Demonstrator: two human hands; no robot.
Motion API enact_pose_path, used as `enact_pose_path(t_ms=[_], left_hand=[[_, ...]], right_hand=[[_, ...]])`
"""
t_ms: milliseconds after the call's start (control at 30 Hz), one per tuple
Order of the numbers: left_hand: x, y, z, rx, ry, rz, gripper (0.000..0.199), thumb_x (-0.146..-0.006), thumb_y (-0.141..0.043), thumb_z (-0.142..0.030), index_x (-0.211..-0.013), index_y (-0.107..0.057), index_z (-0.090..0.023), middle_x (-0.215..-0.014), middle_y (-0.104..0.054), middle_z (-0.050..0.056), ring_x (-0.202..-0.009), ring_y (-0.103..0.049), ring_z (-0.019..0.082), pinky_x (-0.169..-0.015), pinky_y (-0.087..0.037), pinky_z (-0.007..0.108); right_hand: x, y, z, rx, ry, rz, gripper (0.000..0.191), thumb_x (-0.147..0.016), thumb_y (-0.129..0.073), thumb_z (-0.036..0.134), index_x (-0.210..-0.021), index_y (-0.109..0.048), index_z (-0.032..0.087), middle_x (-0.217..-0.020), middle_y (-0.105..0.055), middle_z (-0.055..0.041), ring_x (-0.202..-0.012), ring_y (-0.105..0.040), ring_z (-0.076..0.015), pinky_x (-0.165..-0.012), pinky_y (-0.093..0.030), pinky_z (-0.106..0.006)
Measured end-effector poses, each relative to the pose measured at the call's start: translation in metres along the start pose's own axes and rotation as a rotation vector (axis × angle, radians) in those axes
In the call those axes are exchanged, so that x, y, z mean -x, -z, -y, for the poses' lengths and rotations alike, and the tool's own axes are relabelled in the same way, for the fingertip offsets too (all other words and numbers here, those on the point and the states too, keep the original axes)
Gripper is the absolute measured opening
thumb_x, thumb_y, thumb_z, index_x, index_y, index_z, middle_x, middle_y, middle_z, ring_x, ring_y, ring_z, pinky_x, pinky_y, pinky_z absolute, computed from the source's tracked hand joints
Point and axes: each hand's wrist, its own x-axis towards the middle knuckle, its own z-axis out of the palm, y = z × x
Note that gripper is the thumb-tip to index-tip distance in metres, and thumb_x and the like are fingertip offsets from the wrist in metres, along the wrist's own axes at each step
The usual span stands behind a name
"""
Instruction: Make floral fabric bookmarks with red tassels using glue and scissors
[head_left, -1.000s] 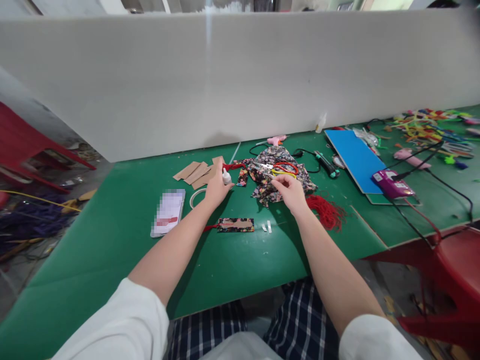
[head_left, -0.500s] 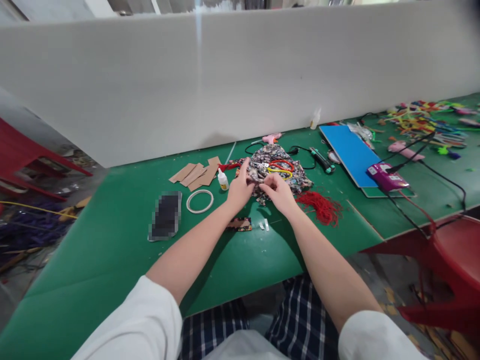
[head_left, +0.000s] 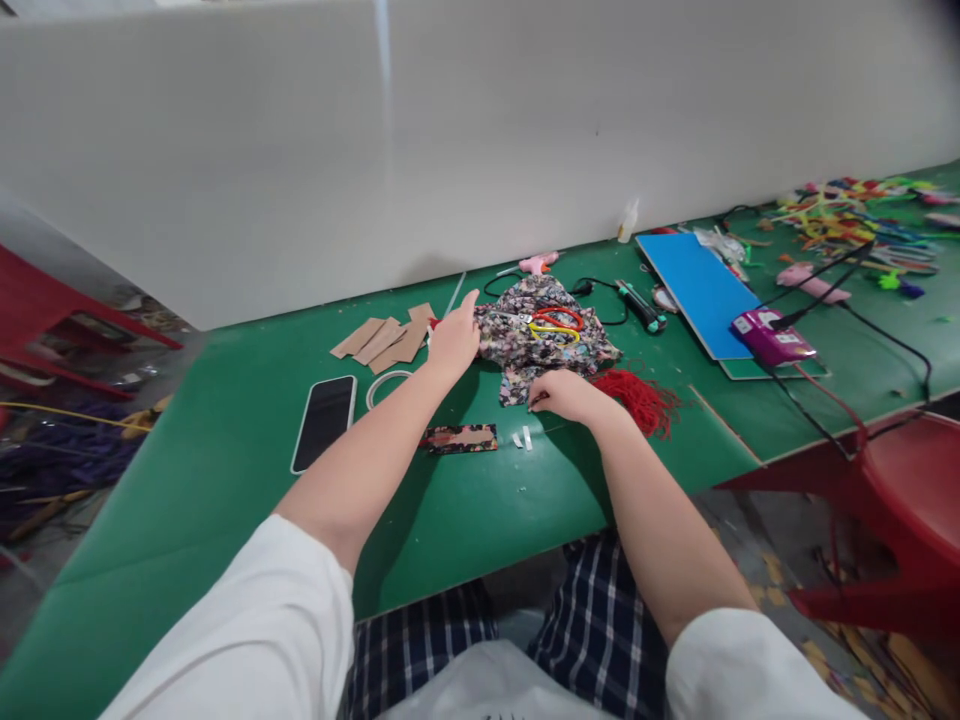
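My left hand (head_left: 454,338) reaches over the left edge of the floral cloth (head_left: 517,342), one finger stretched out and the others mostly hidden. It covers the spot where a small glue bottle stood. Just in front of the cloth, my right hand (head_left: 566,395) is closed in a pinch on a small dark piece (head_left: 536,399), too small to make out. Scissors with red and yellow handles (head_left: 556,325) lie on the cloth. Nearer me lies a cardboard strip edged with floral cloth (head_left: 469,438), beside small white strips (head_left: 526,438).
Left of the cloth are brown card pieces (head_left: 384,341), a white ring (head_left: 370,392) partly behind my forearm, and a phone (head_left: 324,425). To the right lie red threads (head_left: 640,402), a utility knife (head_left: 641,307), a blue board (head_left: 697,290) and a purple box with cables (head_left: 772,336).
My hands have parted: the left moved left to the glue bottle's spot, the right slightly down toward me. The view has shifted a little, and more of the cloth and cardboard strip shows.
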Motion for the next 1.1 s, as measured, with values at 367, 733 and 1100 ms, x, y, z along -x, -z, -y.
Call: enact_pose_path(t_ms=[367, 733, 1100], left_hand=[[0.072, -0.029, -0.03, -0.06, -0.51, 0.273, 0.022, -0.085, -0.045, -0.016, -0.095, -0.065, -0.017, -0.094, -0.064, 0.008, -0.095, -0.057, 0.02, -0.086, -0.045, 0.031], [0.084, -0.036, -0.021, -0.062, -0.499, 0.335, 0.021, -0.087, -0.045, -0.018, -0.092, -0.066, -0.017, -0.092, -0.065, 0.008, -0.095, -0.059, 0.02, -0.084, -0.046, 0.032], [0.08, -0.028, -0.014, -0.11, -0.493, 0.37, 0.022, -0.086, -0.043, -0.016, -0.082, -0.065, -0.015, -0.083, -0.063, 0.009, -0.085, -0.058, 0.021, -0.08, -0.044, 0.033]], right_hand=[[0.014, 0.026, -0.016, -0.147, 0.016, 0.093, 0.011, -0.062, -0.068, 0.015, -0.065, -0.073, 0.024, -0.067, -0.071, 0.0023, -0.066, -0.063, -0.016, -0.066, -0.044, -0.025], [0.038, 0.052, -0.033, -0.319, -0.048, 0.318, 0.01, -0.061, -0.068, 0.024, -0.067, -0.075, 0.023, -0.069, -0.072, 0.0011, -0.067, -0.064, -0.017, -0.065, -0.045, -0.025], [0.044, 0.057, -0.029, -0.445, -0.095, 0.346, 0.029, -0.063, -0.068, 0.029, -0.091, -0.074, 0.022, -0.091, -0.072, -0.0019, -0.075, -0.064, -0.0174, -0.055, -0.049, -0.022]])
